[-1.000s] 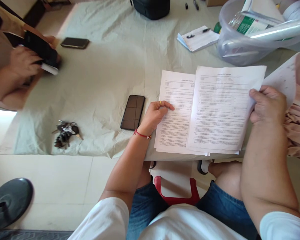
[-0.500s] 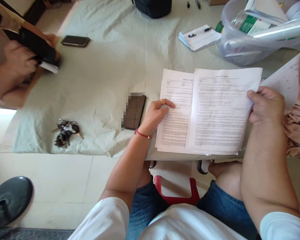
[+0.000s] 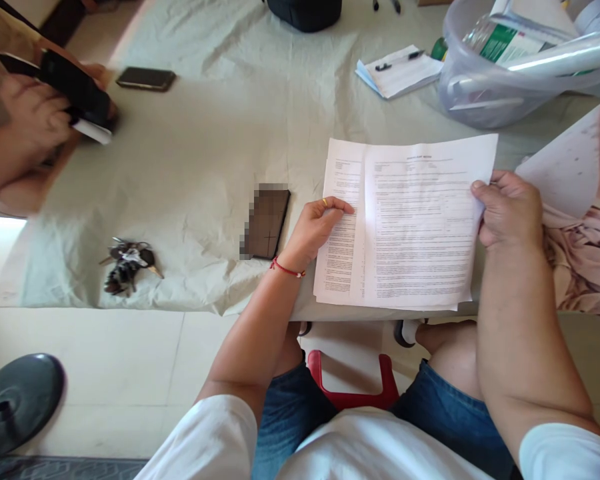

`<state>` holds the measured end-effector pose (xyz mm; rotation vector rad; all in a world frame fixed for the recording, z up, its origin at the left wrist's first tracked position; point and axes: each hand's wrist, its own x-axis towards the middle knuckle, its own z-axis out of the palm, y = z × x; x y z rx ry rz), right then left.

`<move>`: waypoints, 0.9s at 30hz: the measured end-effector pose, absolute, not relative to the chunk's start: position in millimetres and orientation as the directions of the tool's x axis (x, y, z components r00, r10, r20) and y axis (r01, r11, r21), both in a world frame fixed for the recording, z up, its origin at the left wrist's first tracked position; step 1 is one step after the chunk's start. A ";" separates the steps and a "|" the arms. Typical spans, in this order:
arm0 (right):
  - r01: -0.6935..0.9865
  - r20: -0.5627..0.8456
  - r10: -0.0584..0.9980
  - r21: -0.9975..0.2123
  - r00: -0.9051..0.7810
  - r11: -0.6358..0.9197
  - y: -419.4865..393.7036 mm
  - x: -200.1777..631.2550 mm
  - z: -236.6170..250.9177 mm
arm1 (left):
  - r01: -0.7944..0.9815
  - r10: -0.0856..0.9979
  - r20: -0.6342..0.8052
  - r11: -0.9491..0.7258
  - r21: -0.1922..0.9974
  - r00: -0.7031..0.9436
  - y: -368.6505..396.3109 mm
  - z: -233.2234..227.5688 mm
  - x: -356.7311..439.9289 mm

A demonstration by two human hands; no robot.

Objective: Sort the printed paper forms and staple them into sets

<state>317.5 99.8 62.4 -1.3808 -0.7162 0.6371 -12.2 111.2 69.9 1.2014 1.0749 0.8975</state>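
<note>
Sitting at a cloth-covered table (image 3: 220, 147), a person pinches the top printed sheet (image 3: 420, 227) by its right edge with the right hand (image 3: 505, 210), over a paper stack (image 3: 337, 253) that the left hand (image 3: 315, 227) presses flat with curled fingers. A dark phone (image 3: 267, 223) lies just beside that hand.

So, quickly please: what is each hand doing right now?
Left hand: fingers curled, pressing on the lower sheet.
Right hand: closed on the right edge of the top sheet.
</note>
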 end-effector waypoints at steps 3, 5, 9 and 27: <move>-0.010 0.067 0.772 -0.995 0.632 0.095 100.7 310.5 62.4 | 0.003 0.953 -0.160 0.165 0.986 0.257 112.6 68.1 -11.7; -0.015 0.070 0.776 -0.995 0.627 0.102 101.1 306.8 62.4 | -0.023 0.954 -0.153 0.164 0.986 0.258 113.8 65.6 -11.3; -0.016 0.086 0.788 -0.993 0.610 0.120 101.3 300.9 60.8 | -0.061 0.947 -0.132 0.157 0.986 0.294 115.1 59.9 -10.3; 0.004 0.090 0.812 -0.994 0.576 0.107 97.9 284.8 56.6 | -0.169 0.933 -0.111 0.177 0.970 0.342 110.1 58.8 -4.2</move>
